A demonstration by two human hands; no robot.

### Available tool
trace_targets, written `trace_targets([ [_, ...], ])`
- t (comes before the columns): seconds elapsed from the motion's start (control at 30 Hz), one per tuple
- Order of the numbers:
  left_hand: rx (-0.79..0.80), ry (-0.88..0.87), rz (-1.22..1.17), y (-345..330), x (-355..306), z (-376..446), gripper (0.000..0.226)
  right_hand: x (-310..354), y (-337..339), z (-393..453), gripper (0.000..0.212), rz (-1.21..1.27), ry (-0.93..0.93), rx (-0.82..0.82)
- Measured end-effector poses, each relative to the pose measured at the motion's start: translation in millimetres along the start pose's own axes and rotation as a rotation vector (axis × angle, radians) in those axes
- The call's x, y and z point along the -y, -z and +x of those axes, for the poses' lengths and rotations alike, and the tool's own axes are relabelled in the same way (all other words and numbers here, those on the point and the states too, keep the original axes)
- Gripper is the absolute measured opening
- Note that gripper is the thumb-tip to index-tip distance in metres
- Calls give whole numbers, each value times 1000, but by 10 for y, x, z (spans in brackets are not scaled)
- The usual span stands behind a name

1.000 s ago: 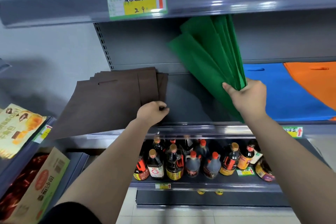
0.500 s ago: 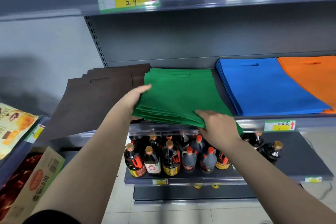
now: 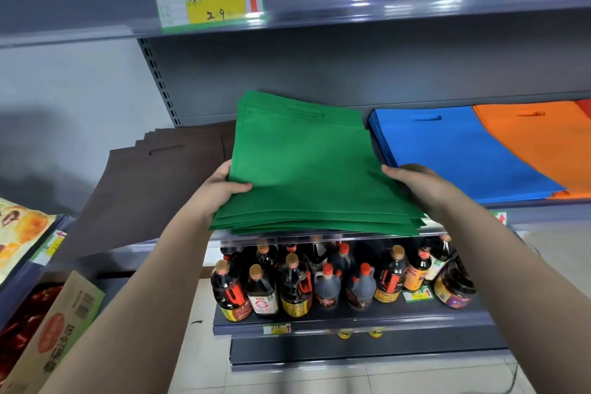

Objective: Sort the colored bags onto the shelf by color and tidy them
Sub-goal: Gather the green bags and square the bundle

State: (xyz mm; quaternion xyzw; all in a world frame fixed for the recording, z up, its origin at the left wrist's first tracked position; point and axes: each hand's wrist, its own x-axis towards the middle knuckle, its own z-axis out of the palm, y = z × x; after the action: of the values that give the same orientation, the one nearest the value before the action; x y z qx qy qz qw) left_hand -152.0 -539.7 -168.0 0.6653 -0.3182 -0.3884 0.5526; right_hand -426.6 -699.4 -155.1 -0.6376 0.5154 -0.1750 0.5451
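The stack of green bags (image 3: 307, 166) lies on the shelf (image 3: 319, 236) between the brown bags (image 3: 153, 182) on its left and the blue bags (image 3: 454, 150) on its right, with the orange bags (image 3: 537, 141) further right, its front edges fanned out and overhanging the shelf lip. The left hand (image 3: 220, 189) holds the stack's near-left corner, thumb on top and fingers hidden beneath, while the right hand (image 3: 419, 184) rests flat with straight fingers on the right edge. The stack runs front to back with the handle slots at the far end, so squaring it probably means pushing straight away from both hands, which bracket it evenly.
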Motion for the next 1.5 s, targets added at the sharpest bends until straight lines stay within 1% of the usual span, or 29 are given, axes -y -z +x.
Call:
trace_targets([
  [0.07, 0, -65, -7, 18, 14, -43, 51, -18, 29, 10, 89, 123, -82, 103],
  [0.1, -8, -102, 2, 21, 27, -58, 51, -1, 21, -15, 89, 179, -106, 147],
  [0.13, -12, -134, 0, 18, 31, -71, 51, 6, 10, -16, 85, 219, -108, 175],
  [0.2, -19, -180, -28, -23, -6, -109, 51, -6, -18, 39, 74, 266, -59, 180],
  [0.27, -13, -227, -21, -80, -83, -121, 52, 9, -33, 73, 47, 314, 31, 122],
  [0.3, -10, -252, -9, -109, -120, -114, 52, 20, -26, 90, 39, 358, 69, 107],
  [0.37, -27, -302, -11, -168, -177, -85, 52, 43, 9, 120, 34, 438, 144, 115],
  [0.47, -75, -359, -61, -271, -224, 9, 55, 97, 81, 187, 37, 515, 233, 109],
  [0.63, -141, -437, -115, -469, -304, 184, 54, 209, 127, 339, 43, 591, 357, 78],
  [0.77, -214, -445, -274, -618, -324, 335, 51, 222, 78, 478, 50, 638, 495, 27],
  [0.87, -215, -447, -334, -655, -293, 449, 51, 206, 38, 556, 50, 658, 579, 4],
  [0.93, -198, -462, -322, -624, -217, 487, 50, 120, 35, 622, 47, 604, 618, -1],
  [1.1, -217, -568, -204, -751, 18, 471, 50, -190, -30, 730, 48, 300, 645, -69],
  [1.17, -235, -622, -154, -821, 16, 453, 47, -218, -56, 744, 47, 313, 658, -115],
  [1.27, -238, -664, -189, -829, -84, 451, 45, -154, -46, 757, 47, 406, 713, -140],
  [1.33, -222, -679, -217, -818, -133, 455, 48, -103, -6, 748, 47, 427, 749, -136],
  [1.43, -183, -651, -293, -755, -68, 448, 57, -110, 90, 712, 53, 458, 747, -33],
  [1.5, -185, -629, -335, -728, 8, 448, 54, -144, 131, 708, 58, 500, 754, 3],
])
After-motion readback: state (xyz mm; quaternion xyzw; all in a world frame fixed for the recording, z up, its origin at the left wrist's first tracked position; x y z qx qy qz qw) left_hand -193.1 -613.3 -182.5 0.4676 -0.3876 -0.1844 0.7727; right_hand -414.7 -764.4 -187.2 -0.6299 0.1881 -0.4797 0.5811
